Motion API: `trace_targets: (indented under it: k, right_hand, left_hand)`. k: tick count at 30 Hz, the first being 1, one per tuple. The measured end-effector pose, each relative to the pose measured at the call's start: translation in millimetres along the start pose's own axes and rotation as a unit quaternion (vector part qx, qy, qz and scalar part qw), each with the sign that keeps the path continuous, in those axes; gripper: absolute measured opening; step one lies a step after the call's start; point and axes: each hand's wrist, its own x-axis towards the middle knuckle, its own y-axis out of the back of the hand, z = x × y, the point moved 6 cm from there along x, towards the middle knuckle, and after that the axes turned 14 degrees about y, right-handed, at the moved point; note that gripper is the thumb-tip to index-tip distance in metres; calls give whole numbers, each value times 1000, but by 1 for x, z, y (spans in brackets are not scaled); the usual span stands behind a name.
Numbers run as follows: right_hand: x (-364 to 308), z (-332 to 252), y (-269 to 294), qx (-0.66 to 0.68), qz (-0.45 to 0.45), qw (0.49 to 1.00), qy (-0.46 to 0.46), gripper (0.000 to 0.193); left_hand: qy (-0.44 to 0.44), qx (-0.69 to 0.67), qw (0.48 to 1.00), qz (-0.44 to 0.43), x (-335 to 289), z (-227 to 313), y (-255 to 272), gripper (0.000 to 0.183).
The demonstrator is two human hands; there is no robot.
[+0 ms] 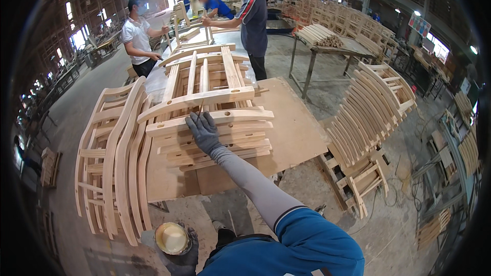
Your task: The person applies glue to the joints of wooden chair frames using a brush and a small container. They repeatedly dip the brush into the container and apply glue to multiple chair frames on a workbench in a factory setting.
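My left hand, in a grey glove, grips a round tub of cream-coloured paste low in front of my body. My right hand, also gloved, reaches forward to a stack of pale wooden chair-back frames. Its fingers are bent around what looks like a thin stick, partly hidden by the hand. Just beyond the fingers lies the curved rail of the top frame, with round holes in it. Under the hand is another holed rail, and more rails are stacked below.
Curved frames lean at the table's left side. Brown board covers the tabletop. A long row of frames stands on the right, near a table with wood strips. Two co-workers stand at the table's far end, others behind.
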Motion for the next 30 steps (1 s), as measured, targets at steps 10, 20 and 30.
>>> trace_targets:
  k: [10, 20, 30]
  right_hand:
    - [-1, -4, -9, 20, -7, 1000, 10, 47]
    - [-9, -6, -20, 0, -41, 999, 4, 42]
    - [1, -16, -12, -37, -25, 999, 31, 34]
  left_hand:
    - [40, -95, 994, 19, 4, -9, 11, 54]
    - [133, -349, 914, -161, -5, -1, 3, 54]
    - [243, -603, 736, -191, -1, -30, 1, 58]
